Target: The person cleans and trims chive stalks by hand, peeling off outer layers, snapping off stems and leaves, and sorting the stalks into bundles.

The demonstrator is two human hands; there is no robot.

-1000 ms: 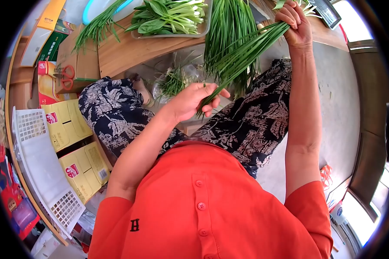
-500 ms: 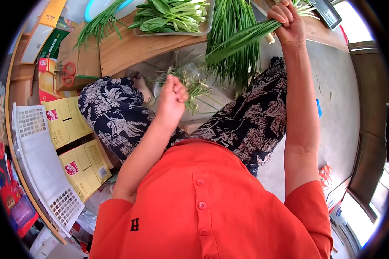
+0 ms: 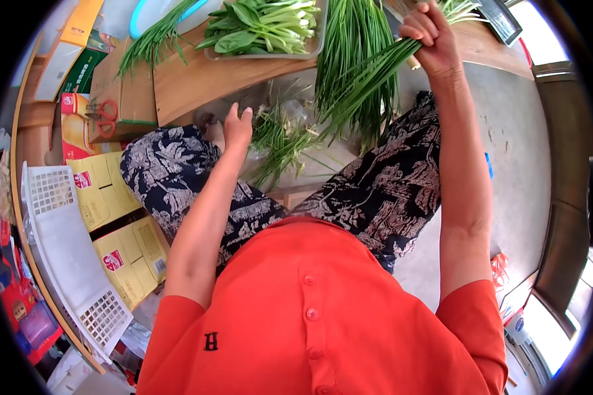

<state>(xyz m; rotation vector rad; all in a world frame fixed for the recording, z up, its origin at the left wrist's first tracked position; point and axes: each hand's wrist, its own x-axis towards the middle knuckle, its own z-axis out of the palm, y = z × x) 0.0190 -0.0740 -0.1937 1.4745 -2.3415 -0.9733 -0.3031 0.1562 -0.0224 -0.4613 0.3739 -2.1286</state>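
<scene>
My right hand (image 3: 429,41) is closed round a bunch of long green leaves (image 3: 375,79), whose pale ends stick out above the fist while the tips hang down to the left. Beside that bunch, more long leaves (image 3: 349,39) drape over the table edge. My left hand (image 3: 238,125) is above my knee, thumb and a finger apart, with nothing visible in it. To its right, loose trimmings (image 3: 280,141) lie in a heap on the floor. A clear tray (image 3: 263,56) holds broad-leaved greens (image 3: 263,23) on the wooden table (image 3: 197,85).
Red-handled scissors (image 3: 107,118) are at a cardboard box (image 3: 122,92) on the left. Below them are yellow boxes (image 3: 105,187) and a white plastic basket (image 3: 62,243). A blue-rimmed basin (image 3: 136,20) with green leaves over it stands at the back left. A dark tray (image 3: 501,23) sits back right.
My left hand has left the leaf tips, moved left past the heap and opened. More trimmings lie on the heap. My right hand has shifted slightly left, still gripping the bunch.
</scene>
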